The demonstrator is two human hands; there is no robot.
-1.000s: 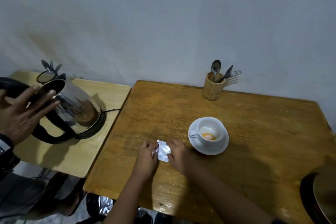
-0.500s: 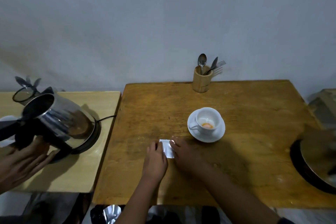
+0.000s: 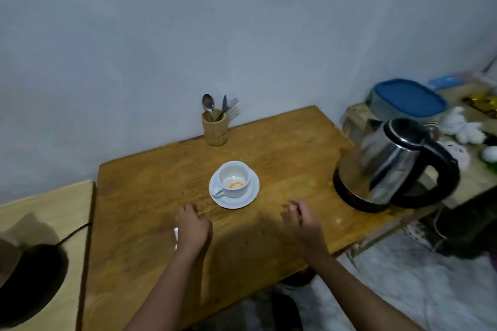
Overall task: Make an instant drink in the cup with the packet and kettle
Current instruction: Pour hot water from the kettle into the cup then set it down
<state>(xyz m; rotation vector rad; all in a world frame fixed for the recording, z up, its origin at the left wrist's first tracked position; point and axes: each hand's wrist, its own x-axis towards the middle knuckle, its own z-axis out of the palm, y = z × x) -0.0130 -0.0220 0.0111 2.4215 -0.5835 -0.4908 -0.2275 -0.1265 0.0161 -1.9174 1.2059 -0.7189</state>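
**Kettle now at my right, packet tucked under my left hand**

Since half a second ago the view has swung right: the kettle (image 3: 395,164) now stands at the table's (image 3: 150,177) right edge, and my hands have parted. My left hand (image 3: 193,228) curls over the white packet (image 3: 176,234); my right hand (image 3: 298,216) hovers empty, fingers loosely apart. Orange powder sits in the cup (image 3: 233,179) on its saucer (image 3: 248,196). I judge a hasty reach could knock the kettle off or splash past the small cup.
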